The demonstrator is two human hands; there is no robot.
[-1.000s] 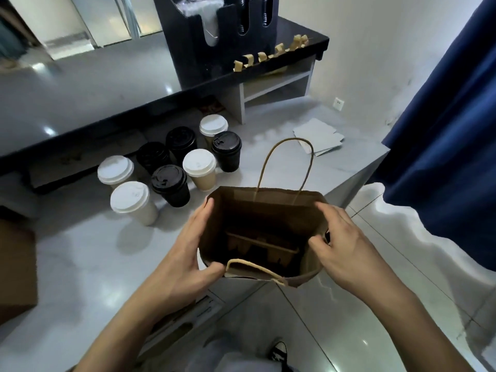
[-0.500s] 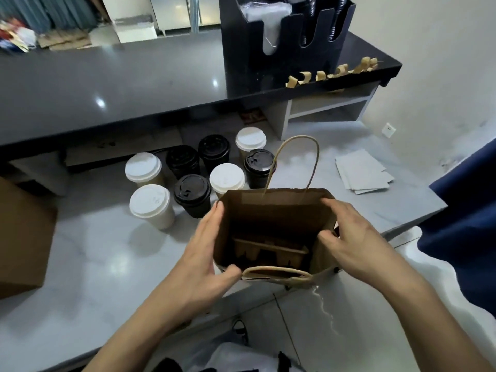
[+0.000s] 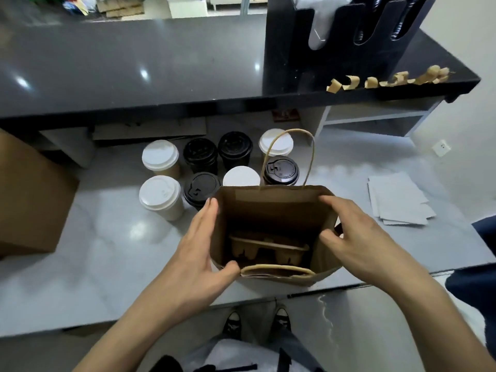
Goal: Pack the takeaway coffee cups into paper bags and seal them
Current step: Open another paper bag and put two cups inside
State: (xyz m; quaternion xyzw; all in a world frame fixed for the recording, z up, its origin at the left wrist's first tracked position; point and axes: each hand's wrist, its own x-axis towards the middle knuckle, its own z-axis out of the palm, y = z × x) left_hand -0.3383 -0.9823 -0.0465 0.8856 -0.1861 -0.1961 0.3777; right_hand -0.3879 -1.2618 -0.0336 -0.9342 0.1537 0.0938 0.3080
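1. Where the pale counter (image 3: 80, 251) meets its near edge, the brown paper bag (image 3: 326, 260) stands upright with its mouth wide open, one twine handle raised at the far side and the other folded down over the near rim.
2. Inside, at the bottom, lies a cardboard cup carrier (image 3: 268, 249).
3. Pressed flat along the bag's left wall is the left hand (image 3: 198, 253), its fingers (image 3: 205, 218) straight and close together, the thumb hooked over the near rim.
4. On the opposite wall the right hand (image 3: 359, 237) holds the bag, fingers curled over the top edge and thumb inside, pinching the paper.
5. Just behind the bag stand eight lidded coffee cups (image 3: 161, 197), four with white lids and four with black, grouped closely.
6. Further right lie flat grey sheets (image 3: 400, 202); a brown cardboard box (image 3: 29, 200) sits at far left.
7. Beyond, a dark upper counter (image 3: 134, 65) carries a black lid-and-cup organiser (image 3: 284, 49) and curled tape strips (image 3: 386, 80).
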